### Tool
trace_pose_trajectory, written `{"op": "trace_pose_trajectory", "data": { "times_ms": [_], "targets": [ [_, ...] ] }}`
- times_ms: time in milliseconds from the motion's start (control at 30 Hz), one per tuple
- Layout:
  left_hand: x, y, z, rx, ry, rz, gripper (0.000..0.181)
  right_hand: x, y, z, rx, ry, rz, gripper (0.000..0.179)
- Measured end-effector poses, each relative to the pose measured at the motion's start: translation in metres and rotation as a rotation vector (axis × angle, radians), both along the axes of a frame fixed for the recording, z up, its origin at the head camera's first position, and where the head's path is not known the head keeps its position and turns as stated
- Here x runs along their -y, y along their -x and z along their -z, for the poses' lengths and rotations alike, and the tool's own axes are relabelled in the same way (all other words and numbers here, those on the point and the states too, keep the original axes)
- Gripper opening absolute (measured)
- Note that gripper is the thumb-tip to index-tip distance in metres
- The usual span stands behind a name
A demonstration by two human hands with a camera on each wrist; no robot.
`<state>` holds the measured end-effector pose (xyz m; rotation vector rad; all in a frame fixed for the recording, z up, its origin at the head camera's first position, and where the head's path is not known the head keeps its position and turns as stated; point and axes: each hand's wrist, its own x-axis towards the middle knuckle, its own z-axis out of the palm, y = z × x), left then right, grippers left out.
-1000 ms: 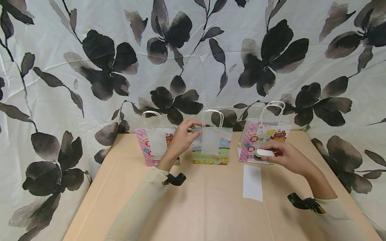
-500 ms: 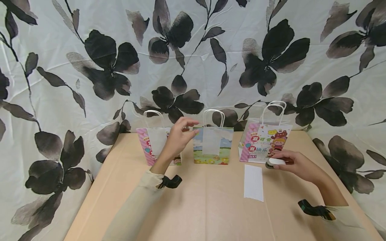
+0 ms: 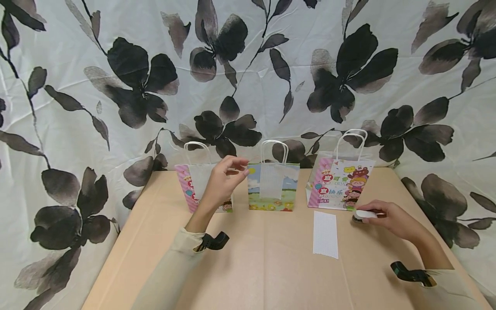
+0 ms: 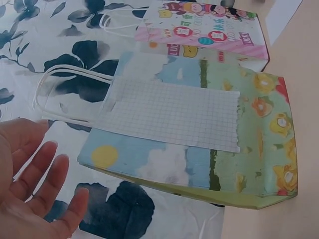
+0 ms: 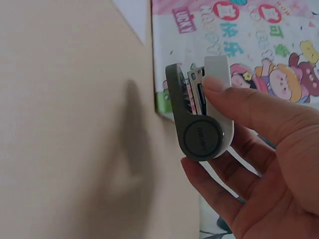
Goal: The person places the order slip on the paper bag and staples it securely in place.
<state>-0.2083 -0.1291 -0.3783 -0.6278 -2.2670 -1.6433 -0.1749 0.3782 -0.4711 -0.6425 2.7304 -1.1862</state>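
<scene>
My right hand [image 3: 393, 219] holds a small white and grey stapler [image 5: 202, 138] between thumb and fingers, low over the table beside the right paper gift bag [image 3: 329, 189]. My left hand [image 3: 222, 181] hovers at the upper left corner of the middle gift bag [image 3: 271, 204], fingers loosely spread and holding nothing. A strip of grid paper [image 4: 169, 114] lies against the front of that bag, its top by the white handles. Partly behind my left wrist stands the left gift bag [image 3: 185, 189], also bearing a white paper strip [image 3: 200, 181].
On the table [image 3: 271, 267], a loose grid paper strip [image 3: 325, 234] lies in front of the right bag. A white cloth with dark flowers [image 3: 279, 103] hangs behind the bags. Each bag has upright white handles.
My right hand has moved right and down with the stapler, away from the right bag's front. My left hand has drawn back left from the middle bag's top edge.
</scene>
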Motion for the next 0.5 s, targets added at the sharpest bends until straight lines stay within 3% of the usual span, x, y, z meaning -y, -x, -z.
{"op": "trace_pose_trajectory", "data": {
  "times_ms": [500],
  "targets": [
    [-0.007, -0.018, 0.021, 0.071, -0.018, 0.038, 0.027, -0.016, 0.001, 0.012, 0.077, -0.106, 0.063, 0.030]
  ]
}}
